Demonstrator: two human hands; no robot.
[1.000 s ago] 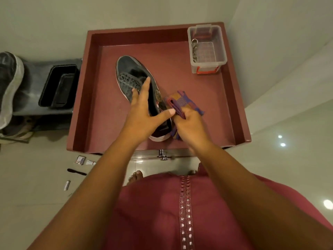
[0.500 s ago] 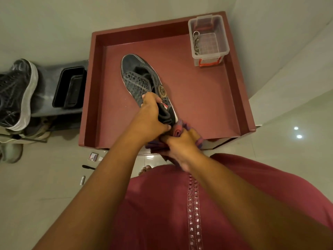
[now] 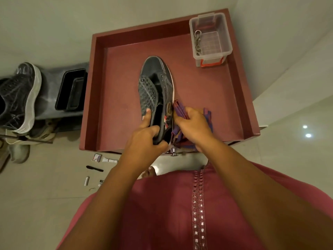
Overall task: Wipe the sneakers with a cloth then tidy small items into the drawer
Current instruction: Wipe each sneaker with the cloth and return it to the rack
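The wiping was underway and, by my reckoning, nowhere near finished. The left hand (image 3: pixel 144 136) gripped the heel of a dark sneaker (image 3: pixel 155 87) that lay on the red top (image 3: pixel 207 98), thumb pressed on its upper. The right hand (image 3: pixel 193 123) clutched the bunched purple cloth (image 3: pixel 180 110) against the sneaker's right side near the heel. The second sneaker (image 3: pixel 19 94) stood well apart on a grey stand to the left, apparently untouched. The small items (image 3: pixel 97 170) were scattered on the floor below the top's front edge, not yet put away. A clear box (image 3: pixel 210 37) sat in the far right corner. I could not see the drawer clearly.
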